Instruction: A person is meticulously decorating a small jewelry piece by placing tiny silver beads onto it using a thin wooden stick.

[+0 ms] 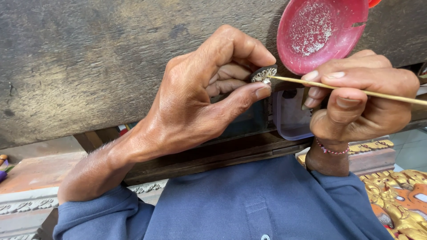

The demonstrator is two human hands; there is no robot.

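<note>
- Left hand (200, 98): raised over the dark wooden bench (89, 58), wrist bent, fingers curled; thumb and forefinger pinch a small dark ornament (263, 74) with pale filigree on its face.
- The ornament sits at the fingertips, just below the rim of a red plastic dish (320, 33), which holds pale grit.
- Right hand (360, 100): closed around a thin wooden stick (356, 90), held near level, thumb pressing it against the fingers; its tip touches the ornament.
- A red thread bracelet (331, 150) circles the right wrist.
- A clear plastic tub (289, 118) stands between the hands, below the stick.
- Both forearms emerge from blue sleeves (102, 213).
- Gilded carved work (396, 200) lies at lower right.
</note>
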